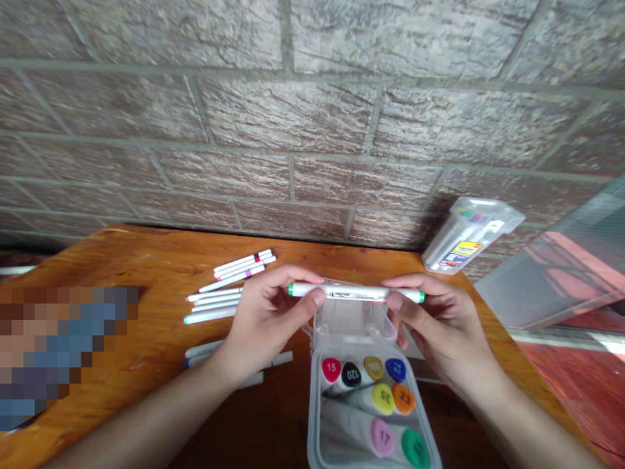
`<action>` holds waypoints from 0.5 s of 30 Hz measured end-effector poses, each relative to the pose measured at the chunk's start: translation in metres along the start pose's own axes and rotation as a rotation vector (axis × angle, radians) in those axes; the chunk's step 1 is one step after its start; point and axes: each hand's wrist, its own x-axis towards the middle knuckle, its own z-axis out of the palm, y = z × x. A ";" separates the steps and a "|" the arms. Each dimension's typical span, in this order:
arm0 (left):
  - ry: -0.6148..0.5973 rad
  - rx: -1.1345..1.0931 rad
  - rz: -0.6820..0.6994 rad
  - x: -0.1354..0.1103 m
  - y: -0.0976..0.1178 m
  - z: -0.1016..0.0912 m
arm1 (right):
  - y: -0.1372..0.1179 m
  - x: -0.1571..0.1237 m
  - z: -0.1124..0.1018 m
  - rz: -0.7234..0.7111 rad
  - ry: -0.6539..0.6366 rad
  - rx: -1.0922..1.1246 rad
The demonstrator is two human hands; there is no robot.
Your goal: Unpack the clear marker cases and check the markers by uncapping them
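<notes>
A white marker with green ends [354, 292] is held level between my two hands, printed side facing me. My left hand [273, 312] pinches it near the left end, and my right hand [439, 319] pinches it near the right end. Below the marker, a clear plastic case [315, 417] lies with its lid [346, 319] open toward the wall. Inside it are several thick markers with numbered, coloured caps, among them a pink one [381, 436] and a green one [415, 447]. My right hand partly hides a pale flat item [413, 345] beside the case.
Several slim white markers [215, 317] lie on the wooden table [161, 260] to the left, some behind my left forearm. A transparent marker box [471, 234] stands at the back right by the brick wall [293, 117]. A blurred, pixelated patch [63, 358] covers the left side.
</notes>
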 end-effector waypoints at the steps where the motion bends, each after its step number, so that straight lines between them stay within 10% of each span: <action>1: 0.003 0.002 0.007 0.000 0.000 0.000 | 0.000 0.000 0.000 0.002 0.001 0.001; 15: -0.023 0.007 0.017 0.001 -0.002 -0.001 | 0.005 0.002 -0.008 -0.051 -0.087 0.010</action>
